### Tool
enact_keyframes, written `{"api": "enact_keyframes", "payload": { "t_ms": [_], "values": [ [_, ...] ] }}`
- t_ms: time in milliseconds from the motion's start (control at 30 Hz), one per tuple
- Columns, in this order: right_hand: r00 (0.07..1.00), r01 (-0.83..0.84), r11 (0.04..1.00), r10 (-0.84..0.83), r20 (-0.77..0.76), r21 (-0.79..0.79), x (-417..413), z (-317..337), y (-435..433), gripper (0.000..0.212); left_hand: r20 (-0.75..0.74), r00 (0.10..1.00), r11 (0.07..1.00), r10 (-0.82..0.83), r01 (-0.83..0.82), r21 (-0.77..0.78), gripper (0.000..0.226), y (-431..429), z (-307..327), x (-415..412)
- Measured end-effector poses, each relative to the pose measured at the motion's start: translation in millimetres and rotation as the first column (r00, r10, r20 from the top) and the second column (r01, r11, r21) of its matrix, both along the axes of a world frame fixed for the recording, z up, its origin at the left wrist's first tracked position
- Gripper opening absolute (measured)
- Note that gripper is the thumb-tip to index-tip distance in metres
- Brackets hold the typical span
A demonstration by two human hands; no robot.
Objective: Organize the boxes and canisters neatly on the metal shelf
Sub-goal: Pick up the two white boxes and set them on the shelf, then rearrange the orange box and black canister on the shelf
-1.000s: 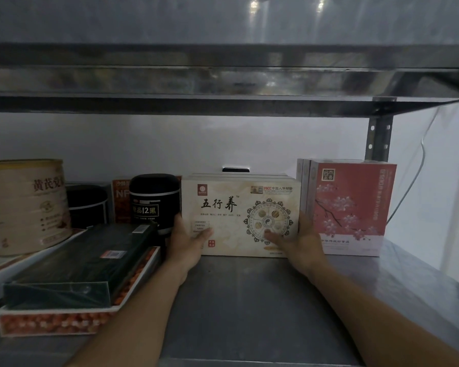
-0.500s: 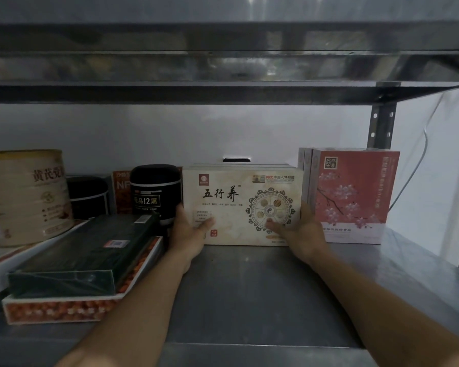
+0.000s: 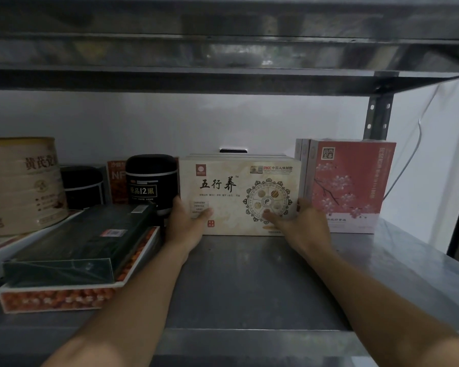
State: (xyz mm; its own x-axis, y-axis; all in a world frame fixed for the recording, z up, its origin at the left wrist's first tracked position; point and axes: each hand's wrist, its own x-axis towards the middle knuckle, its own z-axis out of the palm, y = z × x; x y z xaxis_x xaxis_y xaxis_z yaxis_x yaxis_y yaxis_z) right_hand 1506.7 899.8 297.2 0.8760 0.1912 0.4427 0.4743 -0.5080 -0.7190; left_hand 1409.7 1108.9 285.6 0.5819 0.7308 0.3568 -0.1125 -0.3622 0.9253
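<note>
A cream box [image 3: 231,192] with black characters and a round emblem stands upright at the back of the metal shelf [image 3: 249,282]. My left hand [image 3: 186,226] grips its lower left edge, thumb on the front face. My right hand [image 3: 300,223] grips its lower right edge, thumb on the emblem. More cream boxes stand behind it. A pink blossom box [image 3: 353,186] stands right of it, touching or nearly so. A black canister [image 3: 151,181] stands just left of it.
A second black canister [image 3: 82,186] and an orange box [image 3: 117,181] stand behind. A large beige can [image 3: 21,184] sits on flat boxes at far left. A dark green box [image 3: 74,245] lies on a red-patterned flat box [image 3: 59,298]. The upper shelf [image 3: 223,75] hangs low overhead.
Both hands keep their hold on the cream box. My view has moved closer and slightly lower; the box itself shows no clear shift.
</note>
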Motion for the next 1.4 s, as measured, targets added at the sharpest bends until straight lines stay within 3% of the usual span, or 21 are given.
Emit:
{"api": "enact_keyframes", "payload": {
  "t_ms": [167,333,467,567,700,1033,1233,1400],
  "values": [
    [0.989,0.105,0.99,-0.094,0.115,-0.096,-22.7,1.0,-15.4,0.048,-0.08,0.994,0.997,0.072,-0.069,0.037,0.049,-11.0,3.8,-13.4],
    [0.987,0.043,0.988,-0.019,0.163,-0.147,-49.9,1.0,-29.5,0.048,-0.12,0.989,0.996,0.086,-0.081,0.045,0.04,-41.1,3.1,-46.9],
    [0.983,-0.146,0.988,0.139,0.12,0.05,-83.1,1.9,-45.3,0.054,-0.158,0.985,0.995,0.065,-0.053,0.083,0.039,-82.0,5.5,-94.7],
    [0.944,-0.328,0.908,0.308,0.115,0.261,-126.4,-2.3,-63.0,0.054,-0.128,0.99,0.992,0.051,-0.035,0.125,0.04,-113.7,3.4,-140.9],
    [0.894,-0.444,0.828,0.437,0.101,0.344,-185.9,-20.3,-83.7,0.053,-0.087,0.986,0.976,0.142,-0.126,0.176,0.039,-147.3,-9.1,-210.7],
    [0.758,-0.642,0.726,0.65,0.059,0.246,-269.6,-48.7,-59.0,0.056,-0.162,0.924,0.926,0.346,-0.309,0.216,0.044,-143.1,-48.7,-334.6],
    [0.75,-0.657,0.734,0.659,0.051,0.175,-291.7,-39.6,-8.6,0.058,-0.144,0.918,0.915,0.369,-0.332,0.229,0.043,-89.7,-38.7,-355.5],
    [0.834,-0.552,0.828,0.548,0.067,0.096,-291.7,-23.1,56.5,0.054,-0.14,0.939,0.914,0.313,-0.258,0.313,0.044,-24.5,-29.2,-345.2]
  ]
}}
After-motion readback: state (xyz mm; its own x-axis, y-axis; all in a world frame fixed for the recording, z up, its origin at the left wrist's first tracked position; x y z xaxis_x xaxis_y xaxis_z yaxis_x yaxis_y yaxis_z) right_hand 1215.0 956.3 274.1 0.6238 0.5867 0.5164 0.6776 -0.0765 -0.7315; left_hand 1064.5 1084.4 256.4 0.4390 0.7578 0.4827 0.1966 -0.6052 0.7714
